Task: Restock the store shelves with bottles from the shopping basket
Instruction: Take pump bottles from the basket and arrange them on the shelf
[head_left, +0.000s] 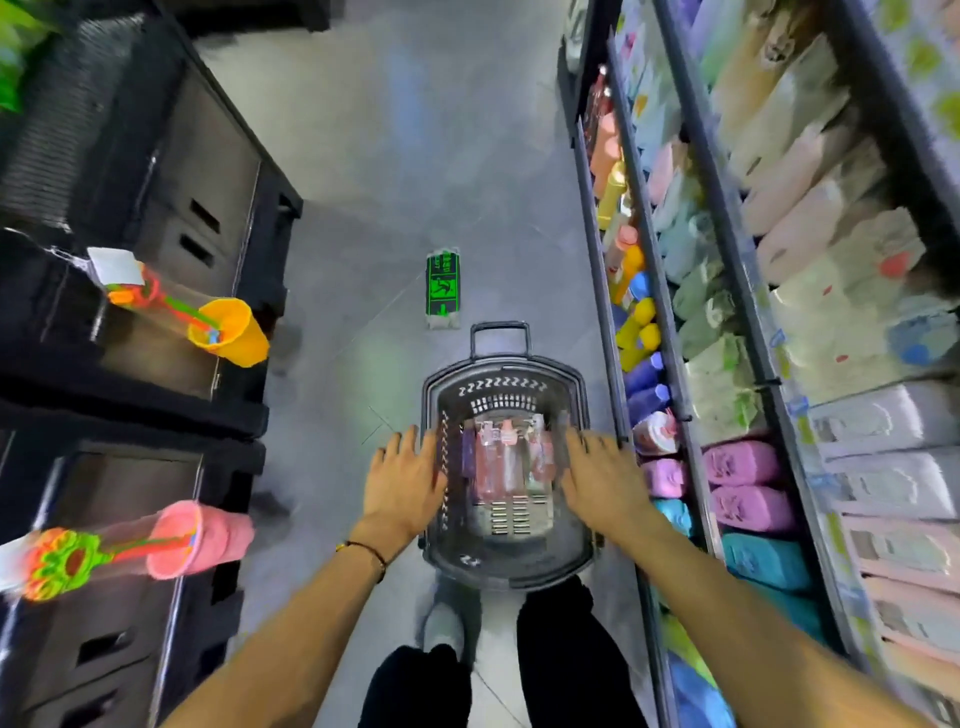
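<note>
Reaching: both bare hands hover over a dark grey slotted plastic shopping basket (506, 558) standing on the grey shop floor (363, 182) in the aisle.
Bottles: clear and pink-tinted plastic bottles (496, 460) lie side by side across the far half of the basket bottom, near its far wall; motion blur hides their labels and exact count.
Basket: it sits on the floor just beside the base of the right-hand shelving, its pull handle (500, 335) raised at the far end, probably parked there so stock can pass straight to the shelf.
Left hand: the left hand (405, 480) is flat, palm down, fingers spread apart over the basket's left rim; it clasps nothing.
Right hand: the right hand (602, 480) mirrors it over the right rim, fingers splayed and empty.
Arms: both forearms stretch forward and down, a thin dark bracelet (369, 552) on the left wrist.
Shelves: the dark metal store shelves (680, 322) on the right carry coloured bottles and pastel packs, the likely destination.
Left side: black crates (171, 171) hold toy buckets.
Floor mark: green exit sign sticker (443, 291) beyond the basket.
</note>
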